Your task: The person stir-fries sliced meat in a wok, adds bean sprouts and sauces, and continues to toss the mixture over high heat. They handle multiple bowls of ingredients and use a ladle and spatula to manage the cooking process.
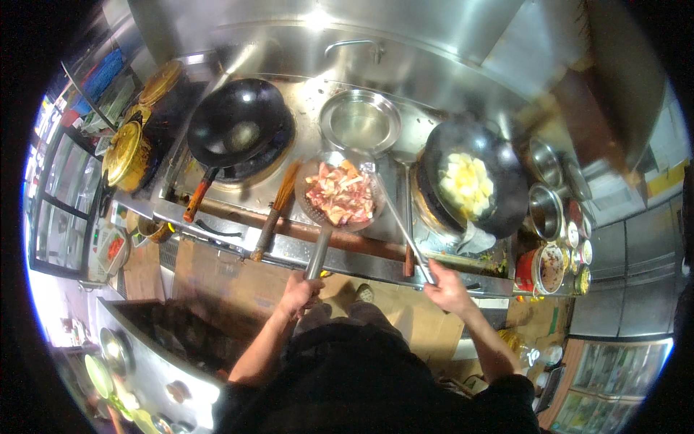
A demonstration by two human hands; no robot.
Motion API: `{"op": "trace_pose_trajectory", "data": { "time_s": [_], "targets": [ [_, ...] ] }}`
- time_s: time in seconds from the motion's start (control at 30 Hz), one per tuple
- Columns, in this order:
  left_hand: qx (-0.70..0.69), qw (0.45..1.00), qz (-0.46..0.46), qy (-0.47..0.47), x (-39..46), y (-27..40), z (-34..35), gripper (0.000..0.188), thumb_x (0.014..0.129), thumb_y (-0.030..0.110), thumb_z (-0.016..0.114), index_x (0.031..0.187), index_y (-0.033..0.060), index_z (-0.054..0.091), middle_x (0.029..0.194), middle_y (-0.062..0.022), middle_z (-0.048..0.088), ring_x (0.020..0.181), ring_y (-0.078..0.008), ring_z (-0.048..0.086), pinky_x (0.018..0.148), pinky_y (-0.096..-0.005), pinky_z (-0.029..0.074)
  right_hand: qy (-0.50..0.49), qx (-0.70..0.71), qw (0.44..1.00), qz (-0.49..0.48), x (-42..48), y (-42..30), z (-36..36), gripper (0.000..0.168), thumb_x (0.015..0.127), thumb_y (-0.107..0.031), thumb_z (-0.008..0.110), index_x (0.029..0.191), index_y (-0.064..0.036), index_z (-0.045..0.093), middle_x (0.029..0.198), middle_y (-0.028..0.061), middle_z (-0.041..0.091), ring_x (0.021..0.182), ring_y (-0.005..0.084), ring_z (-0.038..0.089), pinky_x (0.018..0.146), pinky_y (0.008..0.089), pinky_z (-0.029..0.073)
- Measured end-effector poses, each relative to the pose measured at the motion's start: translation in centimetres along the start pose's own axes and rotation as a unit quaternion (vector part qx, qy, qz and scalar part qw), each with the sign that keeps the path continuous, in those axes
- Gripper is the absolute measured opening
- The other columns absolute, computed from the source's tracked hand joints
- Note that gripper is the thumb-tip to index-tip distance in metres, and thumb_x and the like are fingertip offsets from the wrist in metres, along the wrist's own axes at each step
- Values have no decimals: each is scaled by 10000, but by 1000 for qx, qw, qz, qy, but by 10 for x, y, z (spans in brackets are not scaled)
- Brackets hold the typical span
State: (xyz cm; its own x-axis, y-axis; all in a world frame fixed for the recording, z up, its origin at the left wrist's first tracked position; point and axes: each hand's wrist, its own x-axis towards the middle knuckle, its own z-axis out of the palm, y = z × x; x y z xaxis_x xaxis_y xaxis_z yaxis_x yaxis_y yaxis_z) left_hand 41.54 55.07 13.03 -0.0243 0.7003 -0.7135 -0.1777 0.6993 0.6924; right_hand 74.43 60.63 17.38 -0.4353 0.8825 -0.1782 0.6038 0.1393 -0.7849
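Observation:
My left hand (302, 294) grips the metal handle of a perforated strainer ladle (309, 213). In its bowl lies a heap of sliced meat (340, 196), pinkish and pale. My right hand (447, 287) is closed around the end of a long-handled metal ladle (402, 228), whose head is at the right rim of the strainer. Just behind the strainer sits a steel basin (360, 122) holding clear liquid. To the right, a black wok (507, 179) contains pale yellow chunks of food (467, 184), with a grey cloth (477, 238) at its near rim.
Another black wok (233, 119) with a wooden handle stands on the left burner. A bamboo brush (274, 217) and a long-handled spatula (407, 217) lie across the stove edge. Stained pots (127, 157) stand far left; steel bowls (545, 211) and a red tub (531, 269) far right. A faucet (374, 51) projects behind.

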Motion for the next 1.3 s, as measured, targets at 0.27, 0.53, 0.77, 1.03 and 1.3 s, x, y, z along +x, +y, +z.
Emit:
{"op": "trace_pose_trajectory", "data": {
  "time_s": [0.27,0.53,0.77,1.03,1.3],
  "targets": [
    [-9,999,2,51,-5,4,7,141,728,74,576,806,-36,537,511,-40,456,348,-109,388,291,-282,265,-129,-184,974,40,-41,11,25,685,737,-100,487,1356,18,218,738,267,577,677,428,575,642,497,463],
    [142,984,71,82,28,-62,-10,271,636,99,614,859,-48,565,630,-102,557,558,-182,534,510,-322,439,-62,-161,985,19,-9,3,20,672,725,-127,476,1351,-6,264,714,261,594,695,415,600,675,476,485],
    [158,983,25,84,21,-46,-10,285,634,123,636,845,-61,579,674,-119,579,638,-200,559,595,-337,458,-84,-228,969,35,-35,35,63,587,740,-81,470,1285,51,299,673,237,576,610,420,559,571,512,433],
    [162,984,25,65,19,-45,-10,279,634,116,590,855,-53,578,641,-96,555,585,-172,526,541,-327,431,-60,-228,971,-25,-9,37,79,604,720,-52,496,1279,57,297,615,227,545,573,402,550,533,496,430],
    [213,974,46,62,17,-49,-9,265,620,103,609,838,-44,578,660,-107,570,596,-186,542,536,-332,431,-74,-250,965,-37,-26,60,78,592,729,-48,483,1273,86,291,631,224,552,584,397,558,542,495,436]
  ]
}}
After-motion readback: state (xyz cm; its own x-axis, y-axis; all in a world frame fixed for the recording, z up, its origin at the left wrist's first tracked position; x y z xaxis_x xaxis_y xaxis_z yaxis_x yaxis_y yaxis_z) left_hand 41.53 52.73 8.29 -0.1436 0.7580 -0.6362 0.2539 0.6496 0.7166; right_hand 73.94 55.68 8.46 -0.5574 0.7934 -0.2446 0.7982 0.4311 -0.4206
